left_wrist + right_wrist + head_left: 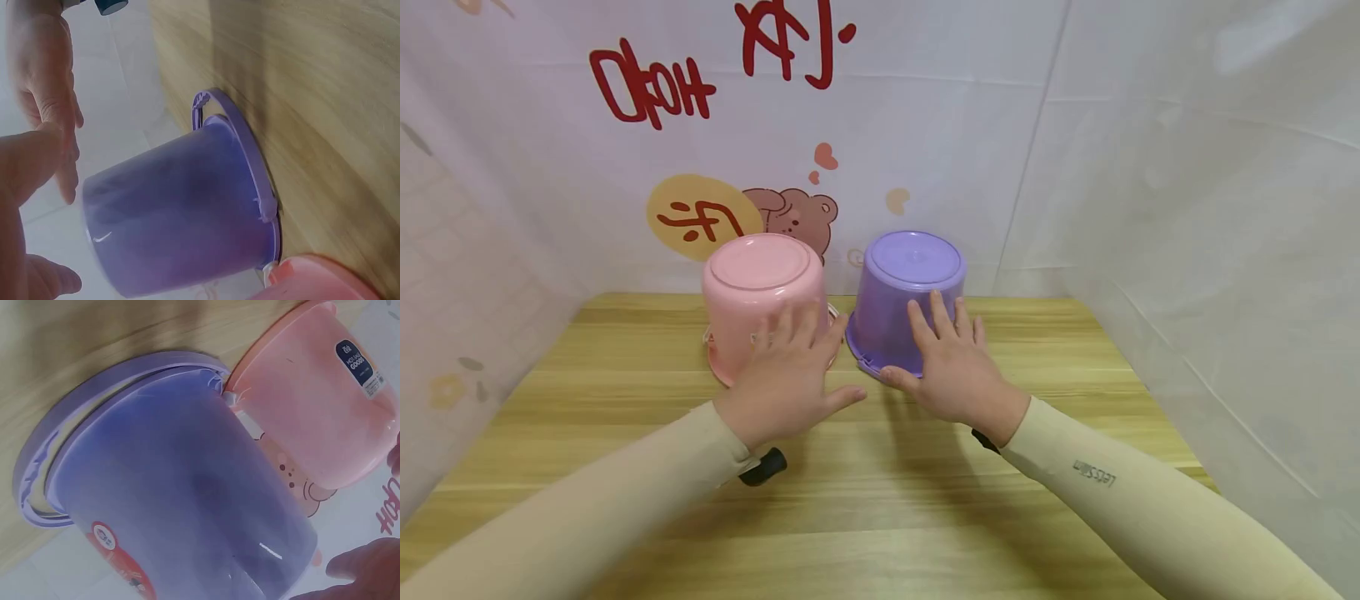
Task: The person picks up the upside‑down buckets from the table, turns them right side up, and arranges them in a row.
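Note:
Two buckets stand upside down side by side on a wooden table, a pink bucket (pixel 762 287) on the left and a purple bucket (pixel 880 308) on the right. My left hand (pixel 786 379) is held before the pink one, palm down with fingers spread. Fingers spread too, my right hand (pixel 958 367) hovers before the purple bucket; the left wrist view shows a gap between them. Neither hand grips anything. The purple handle (pixel 247 147) lies down at the rim on the tabletop. A red label (pixel 125 565) marks the purple side, and a dark label (pixel 359 362) the pink one.
The wooden table (pixel 865 508) runs back to a white cloth backdrop (pixel 940 125) with red lettering and a cartoon bear (pixel 801 218). White cloth (pixel 1240 250) also hangs along the right side and the left. The buckets stand near the back edge.

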The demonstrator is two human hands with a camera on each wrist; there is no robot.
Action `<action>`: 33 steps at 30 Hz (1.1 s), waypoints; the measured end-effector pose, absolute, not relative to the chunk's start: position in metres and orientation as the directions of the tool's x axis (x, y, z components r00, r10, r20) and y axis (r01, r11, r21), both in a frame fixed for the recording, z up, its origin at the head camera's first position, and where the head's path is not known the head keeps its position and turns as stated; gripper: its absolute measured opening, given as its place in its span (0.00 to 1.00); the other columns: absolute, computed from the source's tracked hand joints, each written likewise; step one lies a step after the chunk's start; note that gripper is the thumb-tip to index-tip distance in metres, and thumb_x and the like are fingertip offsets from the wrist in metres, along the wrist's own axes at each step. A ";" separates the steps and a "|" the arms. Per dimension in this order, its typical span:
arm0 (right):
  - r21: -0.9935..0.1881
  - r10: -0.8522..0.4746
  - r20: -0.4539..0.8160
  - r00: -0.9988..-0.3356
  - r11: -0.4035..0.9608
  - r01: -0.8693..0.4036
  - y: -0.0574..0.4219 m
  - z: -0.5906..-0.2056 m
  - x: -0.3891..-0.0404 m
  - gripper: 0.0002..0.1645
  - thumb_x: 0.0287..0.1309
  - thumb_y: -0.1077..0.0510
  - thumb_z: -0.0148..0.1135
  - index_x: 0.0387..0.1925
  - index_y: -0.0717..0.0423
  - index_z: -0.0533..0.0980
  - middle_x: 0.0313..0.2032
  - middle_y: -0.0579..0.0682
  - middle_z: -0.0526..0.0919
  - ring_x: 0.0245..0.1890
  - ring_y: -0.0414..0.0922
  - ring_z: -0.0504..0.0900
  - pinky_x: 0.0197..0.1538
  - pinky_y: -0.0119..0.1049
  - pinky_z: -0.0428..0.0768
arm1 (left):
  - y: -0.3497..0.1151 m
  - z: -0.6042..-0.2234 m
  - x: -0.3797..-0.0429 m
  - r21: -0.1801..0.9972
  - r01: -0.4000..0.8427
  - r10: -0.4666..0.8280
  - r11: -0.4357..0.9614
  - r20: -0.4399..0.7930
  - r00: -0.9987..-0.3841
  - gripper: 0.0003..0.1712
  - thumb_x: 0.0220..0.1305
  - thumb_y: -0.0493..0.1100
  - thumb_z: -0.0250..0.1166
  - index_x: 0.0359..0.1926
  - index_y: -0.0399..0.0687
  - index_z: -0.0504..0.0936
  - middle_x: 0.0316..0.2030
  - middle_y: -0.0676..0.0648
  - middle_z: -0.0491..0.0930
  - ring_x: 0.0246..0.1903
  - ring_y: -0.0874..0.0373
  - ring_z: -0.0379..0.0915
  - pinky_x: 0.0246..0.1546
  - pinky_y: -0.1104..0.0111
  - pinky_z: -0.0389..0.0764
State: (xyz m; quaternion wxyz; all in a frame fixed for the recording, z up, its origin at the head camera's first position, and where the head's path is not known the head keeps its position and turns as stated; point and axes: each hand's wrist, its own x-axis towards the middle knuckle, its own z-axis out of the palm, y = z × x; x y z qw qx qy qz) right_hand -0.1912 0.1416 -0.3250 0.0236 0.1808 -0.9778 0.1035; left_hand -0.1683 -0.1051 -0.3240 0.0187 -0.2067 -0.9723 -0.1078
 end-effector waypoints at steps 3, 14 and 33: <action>-0.181 -0.353 0.081 -0.932 0.914 -0.362 0.145 -0.326 -0.191 0.63 0.66 0.23 0.57 0.85 0.54 0.48 0.84 0.66 0.42 0.82 0.75 0.40 0.77 0.77 0.48 | -0.101 -0.328 -0.172 0.196 0.423 0.415 0.885 0.081 -0.906 0.60 0.68 0.78 0.57 0.86 0.55 0.44 0.84 0.34 0.39 0.82 0.28 0.25 0.79 0.31 0.34; -0.111 -0.365 0.090 -0.927 0.921 -0.374 0.157 -0.339 -0.193 0.59 0.67 0.26 0.59 0.83 0.57 0.55 0.79 0.69 0.57 0.80 0.73 0.52 0.76 0.73 0.58 | -0.087 -0.339 -0.183 0.176 0.448 0.444 0.877 0.060 -0.894 0.58 0.69 0.77 0.57 0.85 0.50 0.50 0.84 0.33 0.44 0.83 0.29 0.29 0.81 0.36 0.37; -0.047 -0.388 0.129 -0.912 0.917 -0.397 0.170 -0.359 -0.197 0.55 0.67 0.29 0.63 0.79 0.60 0.62 0.74 0.70 0.65 0.75 0.74 0.62 0.68 0.69 0.72 | -0.077 -0.362 -0.198 0.208 0.435 0.444 0.876 0.007 -0.896 0.55 0.71 0.75 0.57 0.85 0.52 0.51 0.84 0.35 0.45 0.83 0.30 0.35 0.81 0.36 0.38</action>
